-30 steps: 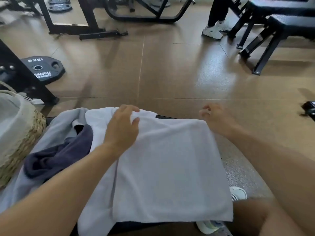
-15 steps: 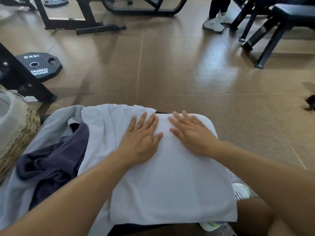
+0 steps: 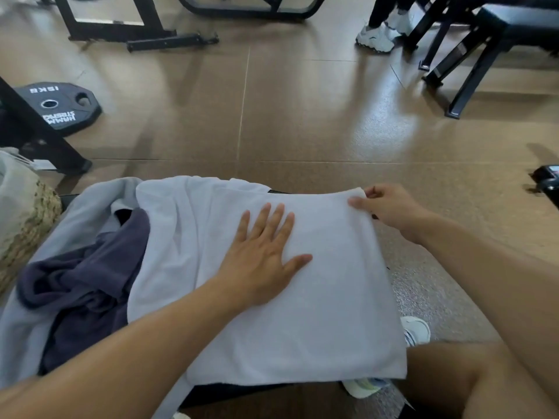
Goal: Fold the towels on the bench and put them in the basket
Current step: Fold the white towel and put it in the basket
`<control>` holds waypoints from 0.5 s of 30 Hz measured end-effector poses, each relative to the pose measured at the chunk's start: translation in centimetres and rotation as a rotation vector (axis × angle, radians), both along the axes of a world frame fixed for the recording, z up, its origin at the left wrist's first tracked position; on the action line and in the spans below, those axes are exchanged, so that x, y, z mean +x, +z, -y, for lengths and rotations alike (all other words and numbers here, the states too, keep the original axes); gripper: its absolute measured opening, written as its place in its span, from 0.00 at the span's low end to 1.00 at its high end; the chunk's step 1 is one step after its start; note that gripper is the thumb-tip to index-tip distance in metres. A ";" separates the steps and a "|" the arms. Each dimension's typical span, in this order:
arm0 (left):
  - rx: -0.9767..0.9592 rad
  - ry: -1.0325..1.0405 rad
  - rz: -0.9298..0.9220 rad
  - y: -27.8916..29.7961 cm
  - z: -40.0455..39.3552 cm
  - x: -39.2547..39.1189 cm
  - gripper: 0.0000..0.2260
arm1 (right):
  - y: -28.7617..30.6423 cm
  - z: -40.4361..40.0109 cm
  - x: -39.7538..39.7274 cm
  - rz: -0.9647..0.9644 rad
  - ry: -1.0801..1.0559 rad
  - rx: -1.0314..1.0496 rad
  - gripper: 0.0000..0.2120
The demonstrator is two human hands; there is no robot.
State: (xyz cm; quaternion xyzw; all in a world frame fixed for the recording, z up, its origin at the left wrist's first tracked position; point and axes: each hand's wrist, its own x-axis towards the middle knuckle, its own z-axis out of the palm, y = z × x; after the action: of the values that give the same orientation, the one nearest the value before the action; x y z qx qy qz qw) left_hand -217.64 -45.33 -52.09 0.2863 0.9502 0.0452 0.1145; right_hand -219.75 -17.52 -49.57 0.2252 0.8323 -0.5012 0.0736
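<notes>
A white towel [image 3: 317, 313] lies folded over on the black bench, whose edge [image 3: 260, 388] shows below it. My left hand [image 3: 263, 261] presses flat on the towel's middle with fingers spread. My right hand [image 3: 384, 207] pinches the towel's far right corner. To the left lie a crumpled dark purple towel [image 3: 81, 285] and a pale grey towel [image 3: 87, 207] under it. The woven basket [image 3: 30, 225] with a light liner stands at the left edge, partly out of frame.
A 15 kg weight plate [image 3: 57, 107] and black rack legs [image 3: 45, 137] are on the floor at the left. Another black bench [image 3: 484, 40] and a person's sneakers [image 3: 375, 40] are at the far right. My own shoe [image 3: 417, 331] shows beside the bench.
Both hands lay flat on the towel half a second ago. My right hand has since slid to the far right corner and pinched it; my left hand has stayed flat near the middle.
</notes>
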 end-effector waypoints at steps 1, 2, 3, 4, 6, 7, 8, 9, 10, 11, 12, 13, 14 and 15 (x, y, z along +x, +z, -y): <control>0.017 -0.014 -0.013 0.2 -0.1 0.1 0.41 | 0.5 0.4 -0.1 -0.042 -0.012 0.005 0.13; 0.061 -0.044 -0.040 0.7 -0.2 0.5 0.41 | 1.0 0.9 -0.1 -0.061 -0.009 0.004 0.14; 0.137 -0.099 -0.078 1.2 -0.7 1.1 0.39 | 1.5 1.5 -0.1 -0.069 -0.005 -0.001 0.14; 0.228 -0.185 -0.113 1.9 -1.4 2.0 0.37 | 1.9 1.9 -0.1 -0.070 -0.006 -0.009 0.13; 0.392 -0.417 -0.178 3.3 -3.6 5.3 0.28 | 2.3 2.4 0.0 -0.077 -0.028 -0.039 0.09; 0.438 -0.531 -0.204 3.6 -4.7 7.3 0.24 | 2.5 2.7 -0.1 -0.089 -0.039 -0.064 0.09; 0.448 -0.622 -0.216 3.6 -5.7 9.2 0.22 | 2.6 2.8 -0.2 -0.100 -0.053 -0.088 0.09; 0.424 -0.679 -0.215 3.4 -6.5 11.0 0.21 | 2.6 3.0 -0.2 -0.113 -0.068 -0.108 0.09; 0.372 -0.695 -0.210 3.1 -7.1 12.3 0.23 | 2.6 3.3 -0.2 -0.126 -0.079 -0.128 0.08; 0.306 -0.688 -0.211 2.6 -7.5 13.1 0.26 | 2.7 3.6 -0.1 -0.138 -0.084 -0.152 0.08; 0.240 -0.684 -0.222 2.1 -7.8 13.5 0.28 | 2.7 3.9 0.0 -0.149 -0.090 -0.178 0.08; 0.185 -0.691 -0.235 1.7 -8.0 13.7 0.29 | 2.8 4.2 0.1 -0.160 -0.099 -0.202 0.09; 0.147 -0.690 -0.247 1.5 -8.1 13.7 0.29 | 2.8 4.5 0.3 -0.169 -0.107 -0.226 0.10; 0.126 -0.683 -0.260 1.2 -8.2 13.7 0.26 | 2.9 4.7 0.4 -0.174 -0.111 -0.250 0.11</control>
State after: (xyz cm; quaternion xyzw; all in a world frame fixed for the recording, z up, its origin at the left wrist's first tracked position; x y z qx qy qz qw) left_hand -203.91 -37.18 -50.88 0.5967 0.8018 0.0261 -0.0167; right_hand -219.37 -22.26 -46.71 0.2157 0.7529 -0.6218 0.0011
